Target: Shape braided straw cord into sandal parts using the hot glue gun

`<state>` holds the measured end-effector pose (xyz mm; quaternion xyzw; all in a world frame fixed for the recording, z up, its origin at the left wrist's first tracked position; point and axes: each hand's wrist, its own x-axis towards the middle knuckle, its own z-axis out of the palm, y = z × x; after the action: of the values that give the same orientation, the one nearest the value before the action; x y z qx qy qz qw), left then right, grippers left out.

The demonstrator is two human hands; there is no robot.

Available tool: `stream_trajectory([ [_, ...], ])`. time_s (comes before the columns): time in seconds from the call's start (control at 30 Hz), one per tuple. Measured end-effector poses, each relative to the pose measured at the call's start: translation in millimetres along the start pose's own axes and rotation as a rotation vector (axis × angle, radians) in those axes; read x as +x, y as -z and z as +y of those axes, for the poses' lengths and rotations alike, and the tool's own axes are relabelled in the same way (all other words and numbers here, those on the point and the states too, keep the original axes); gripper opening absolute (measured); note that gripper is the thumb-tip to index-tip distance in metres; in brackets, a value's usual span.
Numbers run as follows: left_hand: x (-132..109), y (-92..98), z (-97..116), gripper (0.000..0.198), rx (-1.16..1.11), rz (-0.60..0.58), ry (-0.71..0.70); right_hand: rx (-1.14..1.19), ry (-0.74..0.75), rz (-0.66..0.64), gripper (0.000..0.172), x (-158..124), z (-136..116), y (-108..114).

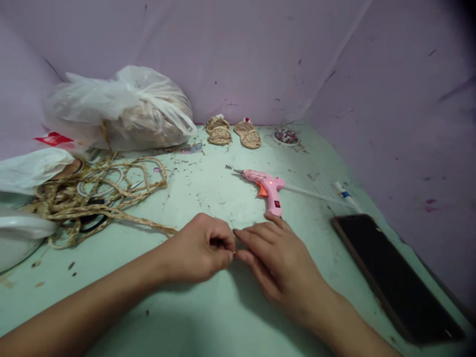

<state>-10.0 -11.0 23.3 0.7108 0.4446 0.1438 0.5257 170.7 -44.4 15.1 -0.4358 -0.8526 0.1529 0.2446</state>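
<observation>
My left hand (203, 248) is closed in a pinch over the middle of the table, its fingertips pressed together. What it holds is mostly covered; only a tiny pale tip shows at the fingers. A braided straw cord (137, 219) runs from the left and passes out of sight behind this hand. Close against those fingertips, my right hand (280, 263) brings its thumb and forefinger near each other, the other fingers lying together. Whatever is between them is too small to make out. Just beyond the right hand lies a pink glue gun (264, 181), with an orange trigger, nozzle pointing left.
Tangled braided cord (100, 198) heaps at left beside a white handled object (22, 225). Behind are a stuffed plastic bag (130, 111), two small woven slippers (218, 131) (248, 135) and a dish of small red-and-white pieces (286, 137). A dark phone-like slab (394, 277) lies right.
</observation>
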Motion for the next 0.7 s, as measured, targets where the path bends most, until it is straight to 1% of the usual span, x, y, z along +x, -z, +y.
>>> stream_trajectory([
  [0.07, -1, -3.9, 1, 0.011, 0.129, 0.051, -0.081, -0.018, -0.016, -0.122, 0.022, 1, -3, -5],
  [0.13, -2, 0.2, -1, 0.013, 0.197, 0.042, -0.097, -0.005, -0.106, -0.161, 0.024, 0, -1, -8],
  [0.23, -4, 18.8, -6, 0.018, 0.308, 0.002, -0.078, 0.02, -0.251, -0.152, 0.022, -1, 7, -10],
  [0.3, -6, 33.3, -10, 0.019, 0.412, 0.011, -0.051, 0.041, -0.312, -0.154, 0.021, -1, 11, -10],
  [0.37, -9, 44.7, -12, 0.019, 0.485, -0.009, -0.006, 0.072, -0.354, -0.171, 0.022, -1, 13, -11],
  [0.43, -11, 51.1, -14, 0.019, 0.513, -0.066, 0.045, 0.098, -0.391, -0.187, 0.023, -2, 14, -11],
  [0.5, -12, 53.3, -14, 0.02, 0.505, -0.112, 0.076, 0.12, -0.414, -0.199, 0.024, -2, 15, -11],
  [0.7, -9, 52.2, -17, 0.019, 0.474, -0.133, 0.104, 0.137, -0.427, -0.22, 0.025, -1, 15, -14],
])
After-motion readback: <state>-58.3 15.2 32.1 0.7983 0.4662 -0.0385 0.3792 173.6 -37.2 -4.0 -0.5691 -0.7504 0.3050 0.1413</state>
